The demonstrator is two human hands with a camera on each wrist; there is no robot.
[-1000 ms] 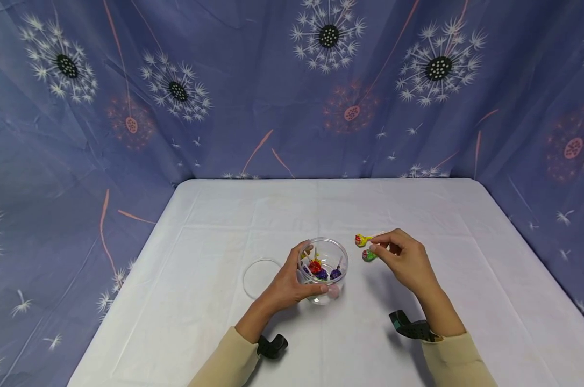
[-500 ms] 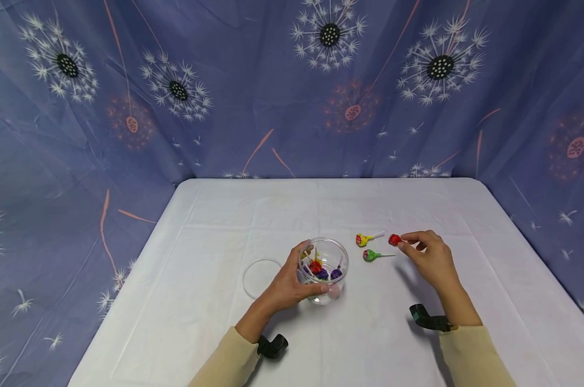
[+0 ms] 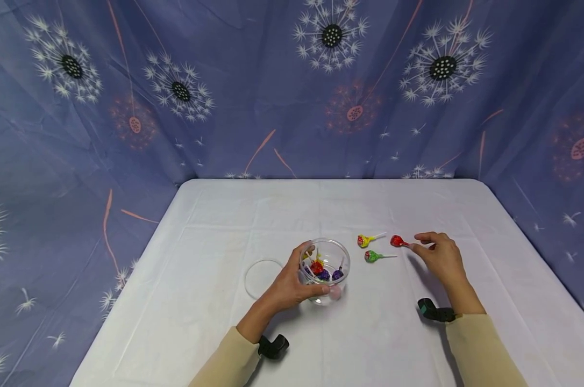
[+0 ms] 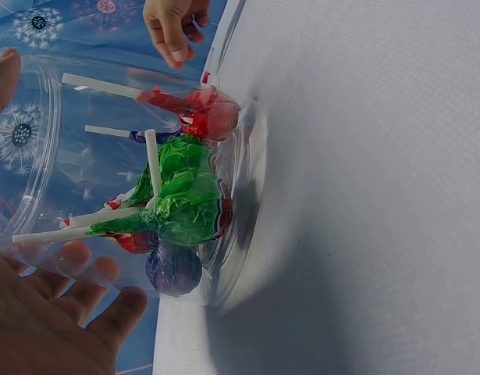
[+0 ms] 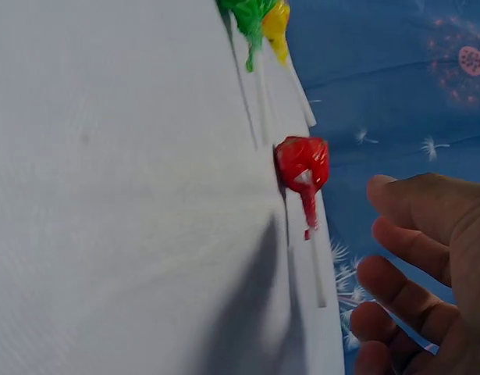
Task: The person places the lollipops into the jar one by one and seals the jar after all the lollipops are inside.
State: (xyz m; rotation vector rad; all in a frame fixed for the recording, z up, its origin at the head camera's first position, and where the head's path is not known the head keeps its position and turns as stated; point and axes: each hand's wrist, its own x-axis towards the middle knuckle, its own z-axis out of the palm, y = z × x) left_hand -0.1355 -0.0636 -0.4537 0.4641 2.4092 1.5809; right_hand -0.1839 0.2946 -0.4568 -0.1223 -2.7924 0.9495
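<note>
left hand wrapped round jar, right hand empty, fingers parted just beside red lollipop on desk, right of yellow one; probably a set-down, so lift straight off without brushing stick, jar steady

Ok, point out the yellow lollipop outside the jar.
In the head view, the yellow lollipop lies right of the jar, just beyond the loose green lollipop.
</note>
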